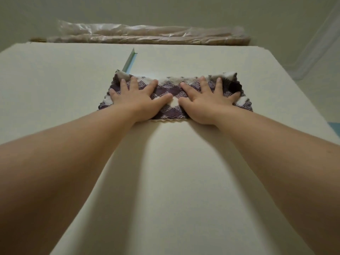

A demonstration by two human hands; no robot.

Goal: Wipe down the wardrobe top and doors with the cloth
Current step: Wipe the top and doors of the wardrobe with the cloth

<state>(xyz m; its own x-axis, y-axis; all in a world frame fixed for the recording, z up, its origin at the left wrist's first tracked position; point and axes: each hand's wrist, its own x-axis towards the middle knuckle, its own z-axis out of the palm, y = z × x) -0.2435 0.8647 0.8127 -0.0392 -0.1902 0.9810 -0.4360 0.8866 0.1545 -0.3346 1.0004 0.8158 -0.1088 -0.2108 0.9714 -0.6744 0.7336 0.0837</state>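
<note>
— Starting nearest us: what do we have?

— Our two bare forearms reach out over the pale wardrobe surface (174,172). We cannot tell for certain whether this panel is the top or a door.

— And the hands?

— Both lie flat with the fingers spread, pressing down and gripping nothing. Our left hand (136,102) covers the left half of the cloth (171,89) and our right hand (207,103) covers the right half. The thumbs nearly meet in the middle.

— So where is the cloth from us, and how does it lie?

— It is straight ahead at full reach, under both palms. Its long axis runs left to right, across the line of our arms. Neither hand is nearer, as they sit level with each other. The far edge is rucked up just past our fingertips, so we judge a push away would bunch it further, while a sideways sweep would run along its length.

— What lies beyond it?

— A thin green-and-white angled strip (131,58) sits just past the cloth's left far corner. Past the panel's far edge are plastic-wrapped rolls (147,36), then the plain wall (165,10).

— Any writing or brand?

— None that we can read. The cloth shows only purple and white checks.
</note>
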